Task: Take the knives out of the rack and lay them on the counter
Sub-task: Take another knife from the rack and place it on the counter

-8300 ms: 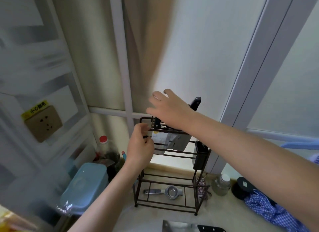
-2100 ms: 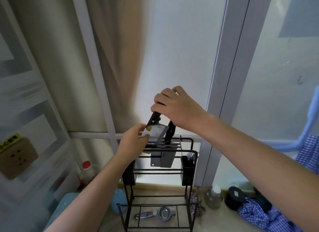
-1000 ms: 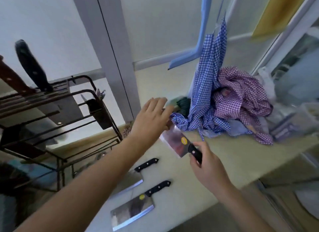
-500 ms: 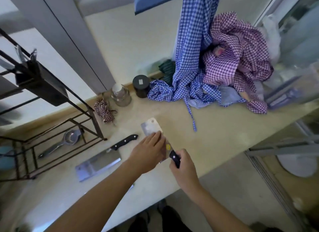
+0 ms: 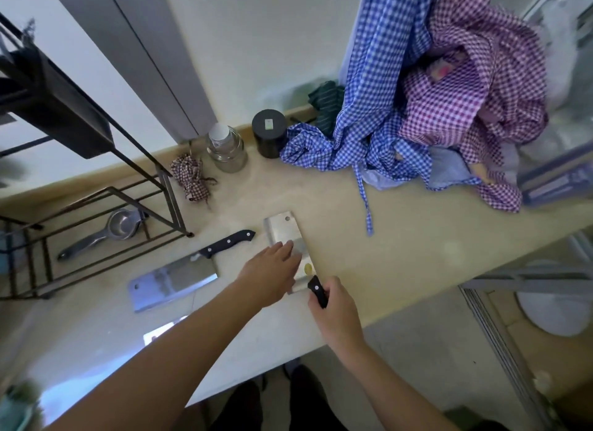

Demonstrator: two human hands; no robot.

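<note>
A cleaver (image 5: 284, 235) with a black handle lies flat on the beige counter (image 5: 401, 254), blade pointing away from me. My right hand (image 5: 333, 305) is closed around its handle near the counter's front edge. My left hand (image 5: 269, 273) rests flat on the blade, fingers spread. To the left a second cleaver (image 5: 179, 276) lies on the counter, its black handle toward the back right. A third blade (image 5: 160, 329) shows only as a corner beside my left forearm. The dark metal rack (image 5: 96, 135) stands at the left; its knife slots are out of frame.
A glass jar (image 5: 226, 150), a black canister (image 5: 269, 132) and a small checked cloth bundle (image 5: 191, 180) stand by the wall. Blue checked cloth (image 5: 378, 109) and purple checked cloth (image 5: 475, 87) are heaped at the right. A metal squeezer (image 5: 106, 235) lies on the rack's bottom shelf.
The cleaver came out of the rack in both hands, swung right and came down to the counter. Over the last half second it has settled flat with both hands still on it.
</note>
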